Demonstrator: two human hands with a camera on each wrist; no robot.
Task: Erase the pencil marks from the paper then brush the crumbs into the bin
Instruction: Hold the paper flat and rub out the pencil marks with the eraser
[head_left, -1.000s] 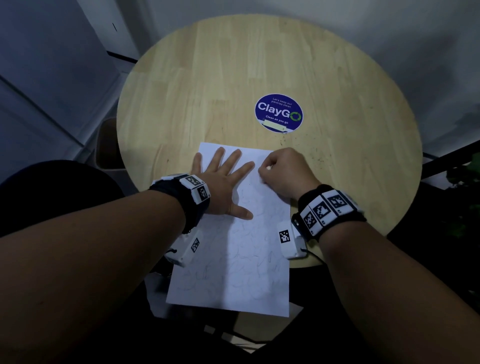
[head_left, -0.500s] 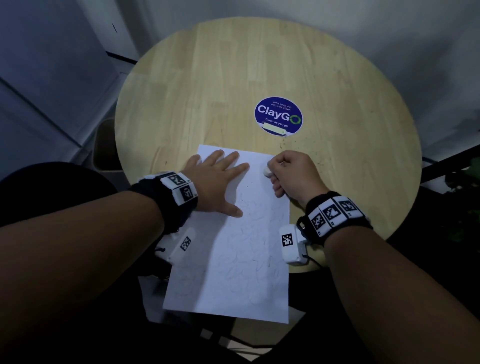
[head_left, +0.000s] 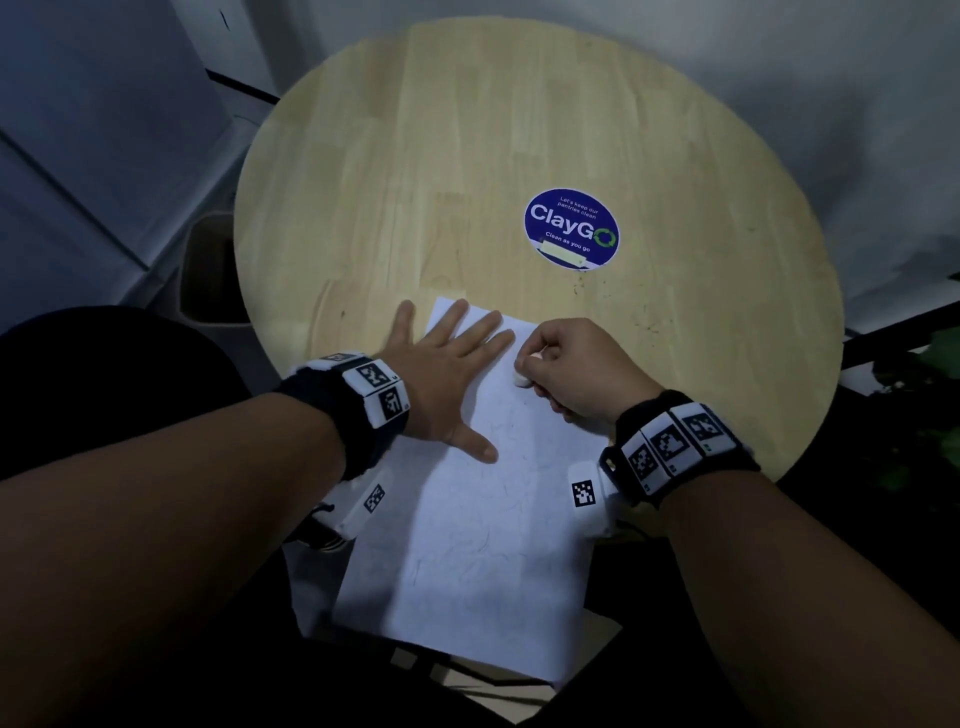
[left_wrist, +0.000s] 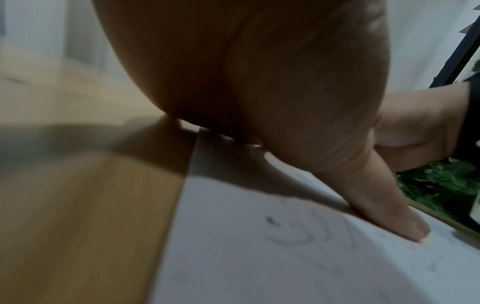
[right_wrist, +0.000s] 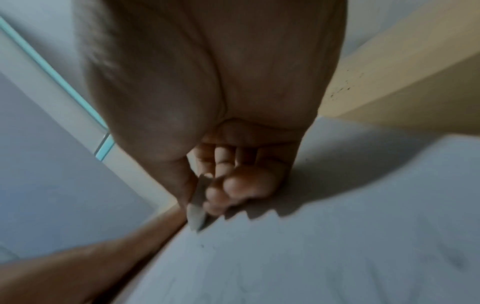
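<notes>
Round wooden surface, rubbing paper: left hand flat, right hand pinching eraser; probably needing more strokes lower down.

We record one legible item: a round blue sticker stuck flat on the round wooden table, beyond the far edge of the paper. Its large white lettering reads "ClayGo", the final "o" drawn as a green ring of arrows. Above that, in small type, we read "Let's keep our pantries clean"; below it, "Clean as you go". A pale strip lies across the sticker's lower edge and carries no writing we can make out. The paper bears faint pencil scribbles, which we cannot read as words. The black-and-white square code tags on the wristbands show patterns only.
</notes>
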